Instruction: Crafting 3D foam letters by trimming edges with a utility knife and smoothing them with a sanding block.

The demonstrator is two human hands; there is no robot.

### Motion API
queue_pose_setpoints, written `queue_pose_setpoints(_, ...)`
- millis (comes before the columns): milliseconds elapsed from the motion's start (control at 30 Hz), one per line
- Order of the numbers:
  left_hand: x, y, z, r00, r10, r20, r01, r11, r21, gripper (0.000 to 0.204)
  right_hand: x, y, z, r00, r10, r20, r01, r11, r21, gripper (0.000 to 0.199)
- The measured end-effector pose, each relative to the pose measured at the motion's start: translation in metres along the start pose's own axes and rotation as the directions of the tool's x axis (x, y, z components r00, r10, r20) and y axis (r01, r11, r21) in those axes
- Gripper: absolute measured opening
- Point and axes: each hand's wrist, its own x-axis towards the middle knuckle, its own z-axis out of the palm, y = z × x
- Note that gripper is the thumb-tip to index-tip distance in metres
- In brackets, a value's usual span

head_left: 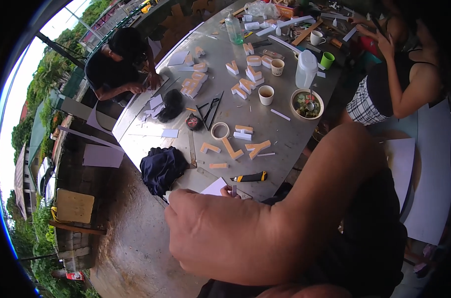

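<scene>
My right hand point(218, 233) is raised close up, its fingers curled into a fist. A small pale edge shows by its knuckles, but what it grips is hidden. Behind it, a few fingertips, seemingly of my left hand point(227, 191), touch a short grey strip point(234, 190) beside a white sheet point(215, 186); the rest of that hand is covered. Just past them lies a yellow-and-black utility knife point(250, 177). Cut-out letters with tan faces and white sides, such as a Y-shaped piece point(258, 147) and an L-shaped piece point(231, 150), lie farther up the metal table point(280, 161).
Dark cloth point(163, 168) bunches at the table's left edge. A tape roll point(220, 131), tape measure point(193, 121), paper cup point(266, 95), soup bowl point(307, 105) and plastic pitcher point(306, 69) stand about. One person point(118, 69) works at far left; another point(392, 84) sits at right.
</scene>
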Motion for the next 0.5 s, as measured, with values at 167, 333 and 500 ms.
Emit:
queue_pose_setpoints(167, 0.007, 0.017, -0.005, 0.966, 0.138, -0.22, -0.163, 0.981, -0.102, 0.028, -0.028, 0.038, 0.079, 0.812, 0.297, -0.503, 0.043, 0.828, 0.559, 0.012)
queue_pose_setpoints(333, 0.005, 0.063, -0.047, 0.945, -0.063, -0.321, -0.077, 0.91, -0.408, 0.023, -0.062, 0.029, 0.197, 0.53, 0.847, -0.048, -0.085, 0.109, 0.99, 0.012)
queue_pose_setpoints(500, 0.016, 0.104, -0.089, 0.909, 0.075, -0.411, -0.305, 0.792, -0.529, 0.026, -0.064, -0.004, 0.265, 0.317, 0.883, 0.347, 0.412, -0.458, 0.788, 0.019)
